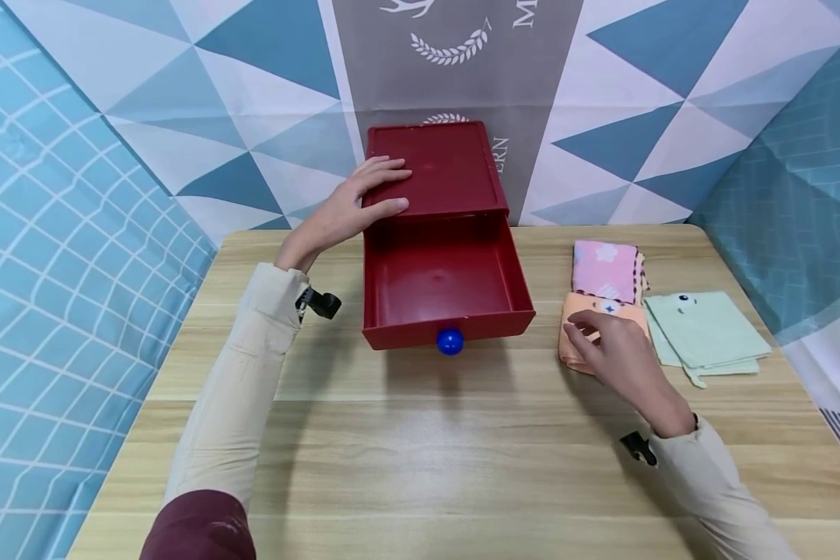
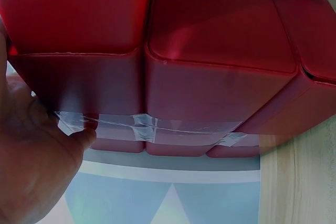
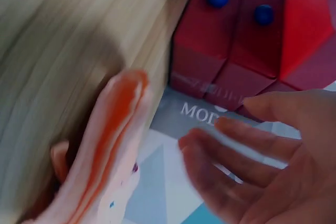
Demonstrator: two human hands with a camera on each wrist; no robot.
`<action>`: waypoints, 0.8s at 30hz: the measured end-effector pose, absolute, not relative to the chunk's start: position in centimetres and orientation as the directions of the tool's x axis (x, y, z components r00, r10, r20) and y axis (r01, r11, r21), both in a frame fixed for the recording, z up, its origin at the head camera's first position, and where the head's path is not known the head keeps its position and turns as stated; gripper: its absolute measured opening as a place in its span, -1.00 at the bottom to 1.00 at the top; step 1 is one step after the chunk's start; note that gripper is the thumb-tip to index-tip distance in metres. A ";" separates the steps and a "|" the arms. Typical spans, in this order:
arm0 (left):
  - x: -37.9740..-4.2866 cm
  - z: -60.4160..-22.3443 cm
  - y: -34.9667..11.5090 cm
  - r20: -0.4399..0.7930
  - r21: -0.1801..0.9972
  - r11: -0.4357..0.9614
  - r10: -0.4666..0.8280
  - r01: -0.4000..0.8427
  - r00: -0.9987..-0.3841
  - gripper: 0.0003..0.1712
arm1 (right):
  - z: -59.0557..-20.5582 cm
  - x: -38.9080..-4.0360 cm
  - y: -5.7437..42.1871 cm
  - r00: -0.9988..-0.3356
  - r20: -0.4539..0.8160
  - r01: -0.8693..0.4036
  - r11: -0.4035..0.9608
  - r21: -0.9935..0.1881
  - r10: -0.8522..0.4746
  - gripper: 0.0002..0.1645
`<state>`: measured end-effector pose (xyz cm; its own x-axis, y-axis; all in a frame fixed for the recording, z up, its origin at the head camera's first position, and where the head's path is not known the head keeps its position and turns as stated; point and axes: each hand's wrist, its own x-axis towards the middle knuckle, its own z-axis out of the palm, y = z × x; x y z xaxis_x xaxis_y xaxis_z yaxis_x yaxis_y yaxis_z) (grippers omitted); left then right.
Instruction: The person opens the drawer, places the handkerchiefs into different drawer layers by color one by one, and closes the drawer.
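Drawer (image 1: 406, 331) jutting out mid-frame, the red unit (image 1: 437, 167) might tip if the left hand (image 1: 353, 198), laid unclenched on top, eased off, while the right hand (image 1: 623, 358), its grip half-parted and empty near the orange cloth (image 1: 572, 355) at centre right, could snag the adjoining pink cloth (image 1: 604, 268).

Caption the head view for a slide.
Left hand on a red cabinet, drawer open; right hand above the folded orange cloth.
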<state>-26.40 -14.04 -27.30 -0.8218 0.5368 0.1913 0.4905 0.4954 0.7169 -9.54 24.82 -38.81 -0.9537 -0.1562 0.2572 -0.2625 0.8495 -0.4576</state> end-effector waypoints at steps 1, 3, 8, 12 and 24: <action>-26.0 -27.0 -13.9 0.190 0.720 0.493 0.538 0.489 -0.821 -0.32 | -39.0 -9.7 24.9 -0.957 0.245 -0.248 0.867 -0.433 -0.152 -0.70; -25.2 -26.3 -13.6 0.180 0.731 0.486 0.540 0.479 -0.822 -0.31 | -39.3 -9.9 25.1 -0.963 0.227 -0.222 0.901 -0.373 -0.143 -0.64; -24.6 -25.7 -13.4 0.175 0.748 0.467 0.547 0.472 -0.819 -0.31 | -39.8 -10.0 25.0 -0.995 0.034 -0.101 0.963 -0.248 -0.095 -0.50; -24.5 -25.5 -13.4 0.188 0.742 0.463 0.551 0.485 -0.813 -0.33 | -40.3 -10.2 24.4 -0.989 -0.143 -0.016 0.978 -0.209 -0.047 -0.34; -24.7 -26.0 -13.6 0.178 0.769 0.446 0.539 0.458 -0.823 -0.29 | -41.4 -10.7 23.4 -0.984 -0.023 -0.175 0.983 -0.061 -0.177 -0.58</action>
